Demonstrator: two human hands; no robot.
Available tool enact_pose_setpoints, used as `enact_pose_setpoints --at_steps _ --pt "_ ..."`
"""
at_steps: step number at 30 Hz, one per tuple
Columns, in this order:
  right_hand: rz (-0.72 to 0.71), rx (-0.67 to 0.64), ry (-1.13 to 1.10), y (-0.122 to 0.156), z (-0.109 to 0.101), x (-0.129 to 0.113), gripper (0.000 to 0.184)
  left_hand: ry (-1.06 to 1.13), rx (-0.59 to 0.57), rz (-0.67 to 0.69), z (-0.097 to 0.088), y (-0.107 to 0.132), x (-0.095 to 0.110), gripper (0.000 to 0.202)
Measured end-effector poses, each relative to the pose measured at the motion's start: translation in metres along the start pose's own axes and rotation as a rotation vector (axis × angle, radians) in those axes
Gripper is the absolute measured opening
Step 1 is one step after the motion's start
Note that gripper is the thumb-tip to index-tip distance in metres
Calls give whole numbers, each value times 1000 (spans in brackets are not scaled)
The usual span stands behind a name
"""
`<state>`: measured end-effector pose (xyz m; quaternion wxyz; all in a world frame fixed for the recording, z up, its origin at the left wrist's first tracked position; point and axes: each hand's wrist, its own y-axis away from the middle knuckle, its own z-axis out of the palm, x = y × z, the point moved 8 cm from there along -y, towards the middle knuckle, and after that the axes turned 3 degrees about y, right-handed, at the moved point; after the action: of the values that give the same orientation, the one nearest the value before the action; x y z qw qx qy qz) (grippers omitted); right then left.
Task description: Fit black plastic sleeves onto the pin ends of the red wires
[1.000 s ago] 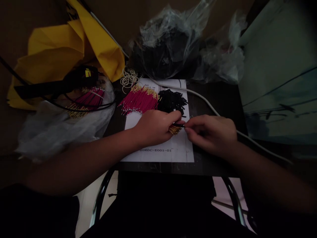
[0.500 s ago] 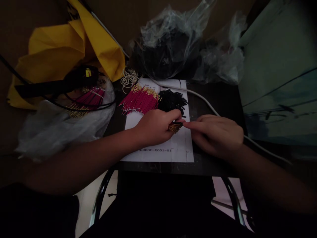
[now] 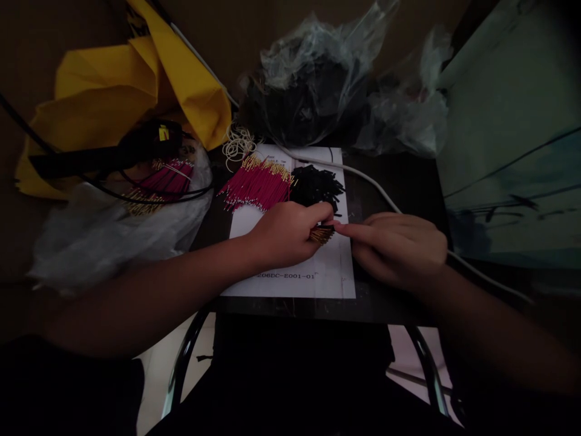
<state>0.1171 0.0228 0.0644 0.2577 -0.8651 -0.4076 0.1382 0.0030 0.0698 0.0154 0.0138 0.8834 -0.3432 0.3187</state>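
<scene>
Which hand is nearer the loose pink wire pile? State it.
Left. The left hand lies directly below the pink wire pile, close to it; the right hand sits farther off to the pile's lower right.

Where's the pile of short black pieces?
The pile lies mid head view, on the white paper sheet, right of the pink wires, beyond the left hand.

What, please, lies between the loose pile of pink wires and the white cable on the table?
In the head view, a small heap of short black pieces lies between the pink wires and the white cable, on the white sheet.
</scene>
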Motion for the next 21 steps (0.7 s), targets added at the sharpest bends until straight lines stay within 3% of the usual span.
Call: enact_pose_setpoints --at_steps 9,21 --pt "-77 26 -47 0 -1 -3 34 45 -10 -14 0 1 -2 15" --pt "-29 2 -77 1 4 3 39 195 26 -47 -3 -1 -4 13"
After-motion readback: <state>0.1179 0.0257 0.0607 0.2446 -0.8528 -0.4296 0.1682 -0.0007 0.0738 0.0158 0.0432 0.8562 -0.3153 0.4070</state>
